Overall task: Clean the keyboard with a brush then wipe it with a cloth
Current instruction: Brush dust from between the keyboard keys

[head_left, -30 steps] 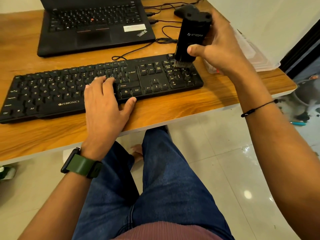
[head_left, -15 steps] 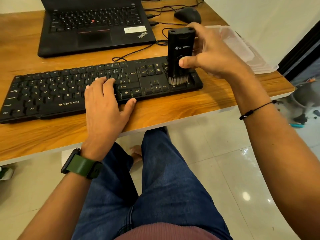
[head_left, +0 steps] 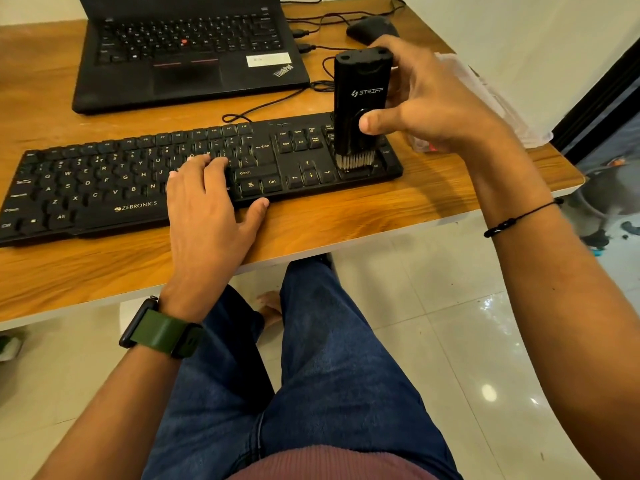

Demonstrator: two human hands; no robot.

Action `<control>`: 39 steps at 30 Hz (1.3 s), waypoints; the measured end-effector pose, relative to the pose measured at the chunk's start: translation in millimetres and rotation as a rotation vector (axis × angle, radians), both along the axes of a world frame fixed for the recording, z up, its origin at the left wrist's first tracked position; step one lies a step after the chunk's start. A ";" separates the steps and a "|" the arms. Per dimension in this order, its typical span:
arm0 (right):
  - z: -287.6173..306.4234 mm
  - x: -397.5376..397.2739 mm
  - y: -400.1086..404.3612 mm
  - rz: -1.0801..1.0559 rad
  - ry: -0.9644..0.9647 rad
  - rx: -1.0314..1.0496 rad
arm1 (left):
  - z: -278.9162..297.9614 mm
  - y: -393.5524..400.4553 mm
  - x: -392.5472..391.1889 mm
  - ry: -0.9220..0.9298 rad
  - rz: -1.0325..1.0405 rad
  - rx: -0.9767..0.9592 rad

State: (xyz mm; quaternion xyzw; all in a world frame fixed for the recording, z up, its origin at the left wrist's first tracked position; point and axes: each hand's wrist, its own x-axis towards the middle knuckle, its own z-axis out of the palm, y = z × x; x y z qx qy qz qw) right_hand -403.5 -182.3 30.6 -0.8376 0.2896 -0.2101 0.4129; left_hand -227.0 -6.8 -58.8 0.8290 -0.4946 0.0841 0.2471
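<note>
A black Zebronics keyboard (head_left: pixel 104 181) lies across the wooden desk (head_left: pixel 346 223). My right hand (head_left: pixel 426 102) grips a black block-shaped brush (head_left: pixel 360 105) upright, thumb on its front, fingers behind. Its pale bristles press on the number pad at the keyboard's right end. My left hand (head_left: pixel 207 202) rests flat on the keys right of the middle, with the thumb on the front edge. No cloth is in view.
A black ThinkPad laptop (head_left: pixel 187 57) stands open behind the keyboard, with cables (head_left: pixel 263 105) running from it. A black mouse (head_left: pixel 370 27) lies at the back right. A clear plastic box (head_left: pixel 485 98) sits behind my right hand near the desk's right edge.
The brush has come down and toward me along the number pad, from its far rows to its near rows, and stands straighter. My left hand has stayed where it was.
</note>
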 end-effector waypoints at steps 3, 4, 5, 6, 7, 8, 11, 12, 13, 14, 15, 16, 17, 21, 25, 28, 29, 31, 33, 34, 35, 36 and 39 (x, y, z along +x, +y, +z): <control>-5.0 6.8 0.0 -0.031 0.017 -0.041 | 0.0 -0.1 -0.5 0.004 0.000 0.005; -7.1 8.7 -1.2 -0.052 0.001 -0.069 | 0.1 0.1 -0.7 0.004 0.000 0.005; -8.6 9.8 -2.1 -0.075 -0.025 -0.094 | 0.2 0.5 -0.8 0.003 0.000 0.005; -9.9 9.8 -2.3 -0.094 -0.050 -0.107 | 0.2 0.6 -1.1 0.000 0.000 0.005; -11.1 9.2 -1.8 -0.100 -0.071 -0.105 | 0.4 0.7 -1.0 -0.002 0.001 0.005; -12.8 8.1 -1.5 -0.094 -0.078 -0.097 | 0.3 0.6 -1.0 -0.003 0.000 0.006; -14.4 1.9 0.4 -0.040 -0.043 -0.062 | 0.6 0.2 -1.3 0.006 0.005 0.013; -12.7 -1.1 0.6 -0.019 -0.037 -0.028 | 0.8 0.0 -1.6 0.010 0.005 0.012; -10.3 -4.1 0.4 -0.002 -0.037 0.006 | 1.3 -0.1 -1.8 0.011 0.004 0.009; -7.4 -6.7 -0.1 0.003 -0.039 0.026 | 1.6 0.0 -2.2 0.011 0.002 0.005; -4.6 -8.5 -0.8 0.001 -0.044 0.035 | 2.1 0.4 -2.2 0.011 0.001 0.003; -2.8 -9.3 -1.4 -0.003 -0.050 0.034 | 2.2 0.5 -2.4 0.010 0.000 0.001; -2.1 -9.0 -1.5 -0.005 -0.048 0.028 | 2.4 0.9 -2.5 0.008 -0.001 0.000; -5.8 -1.6 -2.3 -0.016 0.005 -0.021 | 2.5 1.1 -4.0 0.005 0.000 0.003; -9.9 7.1 -2.6 -0.095 -0.075 -0.110 | 2.9 0.7 -3.4 0.013 0.004 0.008; -17.9 8.2 -1.5 -0.114 -0.139 -0.082 | 2.7 0.5 -3.9 0.012 0.003 0.005; -19.9 7.3 -1.5 -0.105 -0.140 -0.054 | 2.4 0.4 -3.3 0.013 0.004 0.007; -17.5 2.8 -2.7 -0.070 -0.118 0.035 | 1.2 0.1 -2.0 0.007 0.005 0.014; -11.0 -2.7 -5.6 -0.015 -0.081 0.107 | 0.1 0.0 -1.4 -0.012 -0.006 0.016; -8.2 -4.1 -7.1 0.005 -0.065 0.114 | 0.1 0.0 -1.4 -0.014 -0.010 0.016; -6.4 -4.0 -7.8 0.016 -0.050 0.110 | 0.4 0.2 -1.6 -0.011 -0.008 0.018; -6.1 -2.3 -8.3 0.014 -0.040 0.101 | 0.6 0.4 -1.8 -0.007 -0.004 0.021; -10.1 8.2 -11.2 -0.046 -0.037 0.075 | 1.2 0.2 -1.8 -0.003 0.003 0.029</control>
